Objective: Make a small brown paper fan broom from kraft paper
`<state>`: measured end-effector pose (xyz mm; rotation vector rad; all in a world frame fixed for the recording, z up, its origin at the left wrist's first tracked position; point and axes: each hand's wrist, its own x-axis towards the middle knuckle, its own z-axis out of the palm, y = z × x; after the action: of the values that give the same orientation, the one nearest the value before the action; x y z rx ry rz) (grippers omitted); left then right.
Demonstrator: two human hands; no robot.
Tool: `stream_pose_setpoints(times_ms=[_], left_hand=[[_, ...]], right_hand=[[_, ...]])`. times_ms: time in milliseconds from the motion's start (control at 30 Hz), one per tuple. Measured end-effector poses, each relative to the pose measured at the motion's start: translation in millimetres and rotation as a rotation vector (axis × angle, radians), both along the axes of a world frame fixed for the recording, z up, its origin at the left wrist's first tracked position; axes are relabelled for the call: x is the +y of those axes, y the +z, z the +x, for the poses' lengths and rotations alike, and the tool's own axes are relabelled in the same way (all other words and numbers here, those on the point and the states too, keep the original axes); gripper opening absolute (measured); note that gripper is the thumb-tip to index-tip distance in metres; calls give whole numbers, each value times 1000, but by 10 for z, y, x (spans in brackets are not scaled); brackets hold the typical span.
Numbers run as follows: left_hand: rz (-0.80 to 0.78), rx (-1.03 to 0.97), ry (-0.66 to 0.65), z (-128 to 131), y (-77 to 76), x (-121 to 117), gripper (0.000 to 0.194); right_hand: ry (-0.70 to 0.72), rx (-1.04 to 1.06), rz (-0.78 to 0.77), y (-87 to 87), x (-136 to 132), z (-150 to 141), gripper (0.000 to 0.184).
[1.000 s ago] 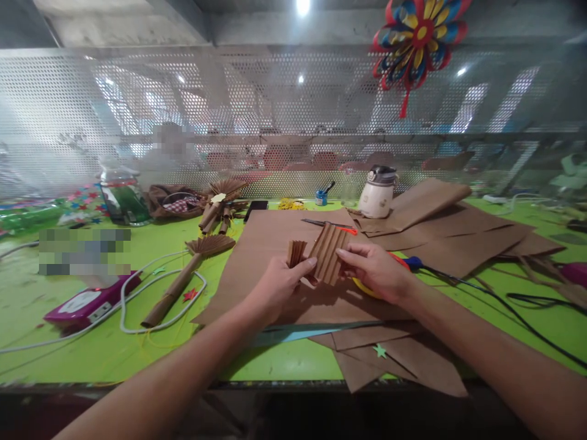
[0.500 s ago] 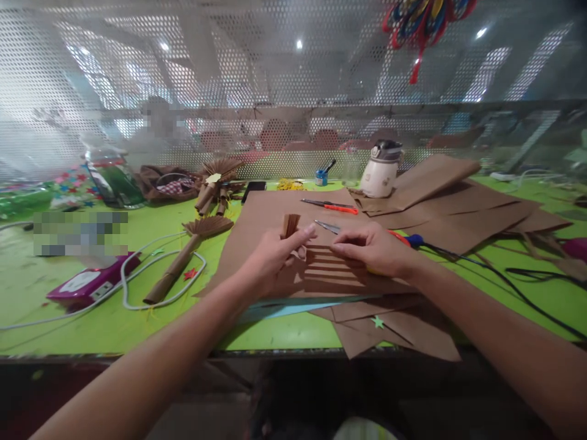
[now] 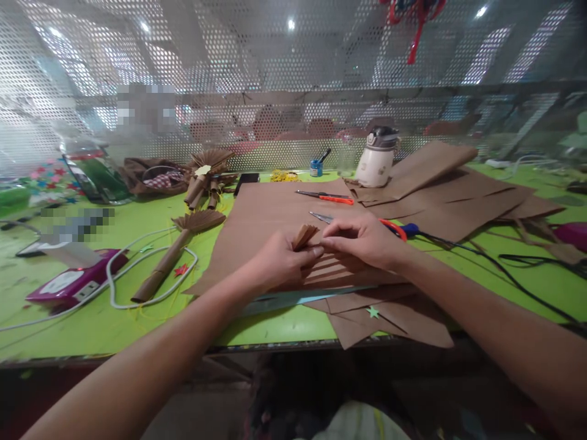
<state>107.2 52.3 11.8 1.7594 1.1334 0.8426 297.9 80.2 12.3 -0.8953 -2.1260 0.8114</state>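
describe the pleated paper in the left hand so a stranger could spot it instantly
On the green table, find the large flat brown sheet in the middle. Over it, the left hand holds the pleated paper, its bunched end poking up from the grip. Tight folds set it apart from that sheet; being held, from the paper fan lying at left.

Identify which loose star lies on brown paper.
The green star on the front scraps; the red star and the other green star lie beside the white cable.

Dim overall, bright lights (image 3: 291, 24) up high, hazy perforated panel (image 3: 220, 55), stretched edges
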Motion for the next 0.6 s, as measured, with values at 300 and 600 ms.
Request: stream_pose_setpoints(times_ms=[300,600], left_hand=[[-55,-216,375,-124,64,46,27],[6,-238,445,-227,29,152,29]], right_hand=[[-317,-466,339,-75,440,401,21],[-343,-1008,464,-57,332,408,28]])
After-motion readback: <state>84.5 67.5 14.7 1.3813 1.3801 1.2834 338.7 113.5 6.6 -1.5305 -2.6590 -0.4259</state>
